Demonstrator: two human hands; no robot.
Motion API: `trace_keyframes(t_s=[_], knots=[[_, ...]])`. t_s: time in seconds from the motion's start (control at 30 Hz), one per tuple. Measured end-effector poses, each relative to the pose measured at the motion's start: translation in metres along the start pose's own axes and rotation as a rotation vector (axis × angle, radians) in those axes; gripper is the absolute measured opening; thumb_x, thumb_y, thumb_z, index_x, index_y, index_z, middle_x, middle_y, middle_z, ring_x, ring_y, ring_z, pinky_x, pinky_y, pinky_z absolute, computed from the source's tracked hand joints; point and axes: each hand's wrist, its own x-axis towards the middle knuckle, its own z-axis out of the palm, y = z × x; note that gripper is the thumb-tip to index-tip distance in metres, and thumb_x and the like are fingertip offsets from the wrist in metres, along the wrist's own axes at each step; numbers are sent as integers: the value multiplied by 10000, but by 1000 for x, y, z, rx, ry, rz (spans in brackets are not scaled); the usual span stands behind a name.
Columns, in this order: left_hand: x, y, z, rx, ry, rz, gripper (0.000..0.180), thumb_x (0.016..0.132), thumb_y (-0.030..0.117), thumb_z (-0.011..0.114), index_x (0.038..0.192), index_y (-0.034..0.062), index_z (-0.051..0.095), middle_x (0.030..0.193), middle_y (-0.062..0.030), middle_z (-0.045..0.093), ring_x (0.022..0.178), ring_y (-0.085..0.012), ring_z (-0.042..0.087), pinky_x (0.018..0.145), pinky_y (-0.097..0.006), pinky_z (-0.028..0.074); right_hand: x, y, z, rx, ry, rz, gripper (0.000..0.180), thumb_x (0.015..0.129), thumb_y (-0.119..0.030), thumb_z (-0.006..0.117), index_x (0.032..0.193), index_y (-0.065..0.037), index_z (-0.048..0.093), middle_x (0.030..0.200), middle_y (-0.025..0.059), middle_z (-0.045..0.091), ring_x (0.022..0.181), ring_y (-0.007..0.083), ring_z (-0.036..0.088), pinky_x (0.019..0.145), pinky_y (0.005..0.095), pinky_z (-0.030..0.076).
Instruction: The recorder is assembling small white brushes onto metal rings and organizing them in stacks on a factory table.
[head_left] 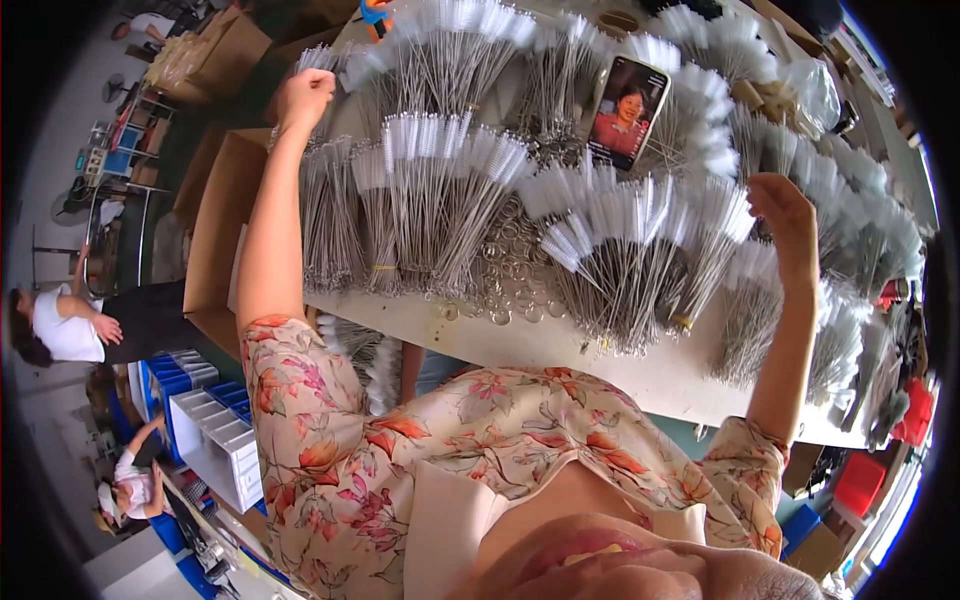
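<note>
Bundles of thin wire-handled brushes with white bristles [420,135] cover the table. My left hand [305,98] is closed at the table's far left, beside the bristle tips of a brush bundle [316,62]; what its fingers hold, if anything, is hidden. On the right, my right hand [783,212] has its fingers curled in a pinch, close to the bristle ends of another brush bundle [722,215]. Whatever sits between those fingertips is too small to name. Loose metal rings [512,262] lie between the two front groups of brushes.
A phone [628,112] with a lit screen leans among the brushes at the back. An open cardboard box [215,235] stands against the table's left end. More brush bundles [865,215] fill the right side. Other people [65,325] are at the far left, near white crates [215,445].
</note>
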Motion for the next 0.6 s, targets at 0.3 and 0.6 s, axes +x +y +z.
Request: trace_keyframes(t_s=[0.3, 0.6], knots=[[35, -8, 79, -194, -348, -355, 250, 774, 281, 673, 724, 45, 609, 658, -24, 606, 523, -89, 545, 414, -226, 404, 80, 45, -22, -384, -136, 38, 225, 818, -254, 586, 870, -49, 660, 638, 17, 618, 554, 73, 563, 539, 220, 480], [35, 12, 109, -58, -287, -265, 189, 828, 204, 545, 813, 28, 615, 726, -31, 636, 576, -112, 595, 450, -251, 451, 103, 43, 21, -887, -404, -84, 145, 751, -196, 606, 846, -104, 667, 710, 60, 660, 696, 194, 653, 667, 384, 507]])
